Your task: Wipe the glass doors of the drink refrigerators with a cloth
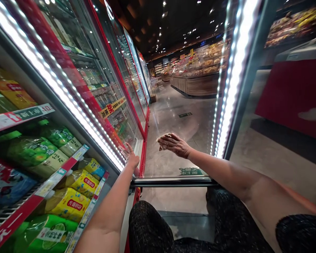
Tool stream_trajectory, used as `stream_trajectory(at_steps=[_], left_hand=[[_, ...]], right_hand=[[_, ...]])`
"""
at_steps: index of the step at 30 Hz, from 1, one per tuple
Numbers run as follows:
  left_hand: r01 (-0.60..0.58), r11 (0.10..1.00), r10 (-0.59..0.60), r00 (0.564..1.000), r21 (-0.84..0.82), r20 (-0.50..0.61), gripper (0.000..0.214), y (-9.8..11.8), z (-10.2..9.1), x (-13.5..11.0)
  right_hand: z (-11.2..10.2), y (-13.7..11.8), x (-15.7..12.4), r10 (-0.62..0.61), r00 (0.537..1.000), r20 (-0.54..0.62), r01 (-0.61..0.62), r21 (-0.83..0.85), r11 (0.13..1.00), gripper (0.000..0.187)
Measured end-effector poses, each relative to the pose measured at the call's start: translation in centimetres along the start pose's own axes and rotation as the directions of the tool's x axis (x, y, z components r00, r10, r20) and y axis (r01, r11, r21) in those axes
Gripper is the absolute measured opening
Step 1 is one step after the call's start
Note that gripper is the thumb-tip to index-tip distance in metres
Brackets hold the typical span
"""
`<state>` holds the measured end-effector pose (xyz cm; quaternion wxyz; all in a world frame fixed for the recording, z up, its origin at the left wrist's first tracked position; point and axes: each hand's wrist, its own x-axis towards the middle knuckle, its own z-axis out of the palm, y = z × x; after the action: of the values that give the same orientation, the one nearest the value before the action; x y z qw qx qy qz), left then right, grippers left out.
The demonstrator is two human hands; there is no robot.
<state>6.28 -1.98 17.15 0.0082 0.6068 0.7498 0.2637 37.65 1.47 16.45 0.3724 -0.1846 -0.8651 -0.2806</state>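
Observation:
My right hand (173, 144) presses a pale, crumpled cloth (160, 140) against the clear glass door panel (163, 165). Its fingers lie together over the cloth, with the arm reaching in from the right. Lower left of it, my left hand (131, 158) is at the side of the door, beside the bright light strip (105, 146). The fingers there look spread, and I see nothing in them. Whether they touch the frame is hard to tell. Below both hands runs the door's dark bottom bar (173, 182).
Bottled drinks (73, 203) fill the cooler shelves on the left, behind price rails (60, 172). Red-framed cooler doors (121, 77) continue along that side. Another light strip (234, 70) borders the glass on the right. Beyond are a display counter (197, 84) and a red-sided unit (292, 91).

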Motion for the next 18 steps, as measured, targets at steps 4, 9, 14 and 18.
stream_trajectory(at_steps=[4,9,14,18], left_hand=[[-0.12,0.993,0.12,0.991,0.006,-0.066,0.091,1.0,0.2,-0.3],[-0.317,0.948,0.309,0.919,0.006,-0.245,0.083,3.4,0.3,1.0],[-0.444,0.895,0.438,0.866,0.03,-0.243,0.079,5.8,1.1,1.0],[-0.413,0.911,0.402,0.883,0.009,-0.242,0.088,6.6,1.9,0.6]], right_hand=[[-0.8,0.3,-2.0,-0.025,0.999,0.031,0.025,0.001,1.0,0.058],[-2.4,1.1,-1.8,0.147,0.989,-0.032,-0.15,-0.086,0.985,0.071],[-3.2,0.7,-3.9,0.102,0.995,-0.008,-0.102,-0.091,0.991,0.07],[-3.9,1.4,-4.8,0.125,0.992,0.014,-0.123,-0.097,0.988,0.07]])
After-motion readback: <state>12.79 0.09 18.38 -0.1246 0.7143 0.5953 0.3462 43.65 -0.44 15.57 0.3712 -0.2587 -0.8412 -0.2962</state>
